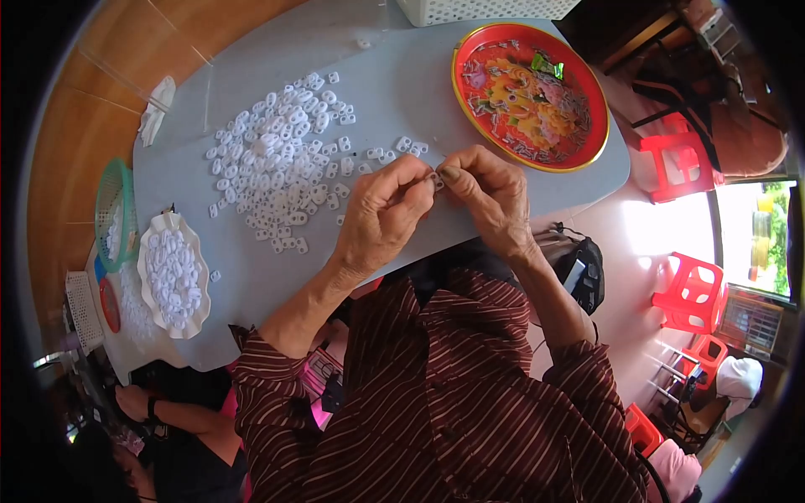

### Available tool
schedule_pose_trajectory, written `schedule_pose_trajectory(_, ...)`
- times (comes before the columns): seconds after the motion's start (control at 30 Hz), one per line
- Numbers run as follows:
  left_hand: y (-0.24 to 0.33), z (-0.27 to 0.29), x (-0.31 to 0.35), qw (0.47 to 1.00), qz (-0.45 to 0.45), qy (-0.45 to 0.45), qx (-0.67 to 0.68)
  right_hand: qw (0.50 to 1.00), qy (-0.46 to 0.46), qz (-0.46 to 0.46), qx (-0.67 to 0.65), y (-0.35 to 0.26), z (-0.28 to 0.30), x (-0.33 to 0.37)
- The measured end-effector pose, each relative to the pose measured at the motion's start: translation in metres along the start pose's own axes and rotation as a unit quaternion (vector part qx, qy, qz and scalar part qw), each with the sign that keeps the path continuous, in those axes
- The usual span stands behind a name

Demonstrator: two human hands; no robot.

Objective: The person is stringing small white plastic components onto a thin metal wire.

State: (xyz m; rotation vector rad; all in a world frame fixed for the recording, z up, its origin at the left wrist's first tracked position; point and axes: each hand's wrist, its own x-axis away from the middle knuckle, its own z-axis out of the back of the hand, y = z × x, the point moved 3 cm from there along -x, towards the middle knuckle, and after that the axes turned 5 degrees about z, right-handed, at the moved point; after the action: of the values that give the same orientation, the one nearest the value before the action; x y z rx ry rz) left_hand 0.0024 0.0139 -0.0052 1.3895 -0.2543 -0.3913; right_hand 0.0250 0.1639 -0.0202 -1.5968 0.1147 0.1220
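My left hand point(381, 214) and my right hand point(493, 199) meet fingertip to fingertip over the table's near edge. A small white plastic piece point(438, 182) with dark holes shows between them, pinched by my left thumb and forefinger. My right thumb and forefinger are pressed together against it; whatever they hold is too small to make out. Left of my hands spreads a heap of similar white plastic pieces point(272, 147), and a few more pieces point(406, 144) lie just beyond my fingers. A round red tray point(597, 126) with a flower print holds many small metal parts.
On the grey table point(402, 80), a scalloped white dish point(201, 317) full of white pieces sits at the left, near a green basket point(130, 197). A white perforated basket point(486, 10) stands at the back. Another person's arm point(189, 423) is at lower left; red stools point(689, 293) stand right.
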Motion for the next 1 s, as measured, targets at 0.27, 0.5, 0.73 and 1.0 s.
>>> schedule_pose_trajectory(0.27,0.001,-0.002,0.000,0.999,-0.006,0.043,-0.016,0.998,0.029,-0.024,0.059,-0.007,-0.007,-0.002)
schedule_pose_trajectory(0.5,0.007,0.002,0.000,0.999,-0.029,0.010,-0.011,0.998,0.002,0.030,-0.047,-0.003,-0.002,0.002)
schedule_pose_trajectory(0.73,0.034,0.083,0.014,0.940,-0.134,0.039,-0.311,0.997,0.006,-0.020,-0.077,-0.004,-0.002,0.005)
schedule_pose_trajectory(1.0,0.016,0.094,0.030,0.863,-0.124,-0.017,-0.489,1.000,0.003,-0.002,-0.019,0.000,-0.001,0.006)
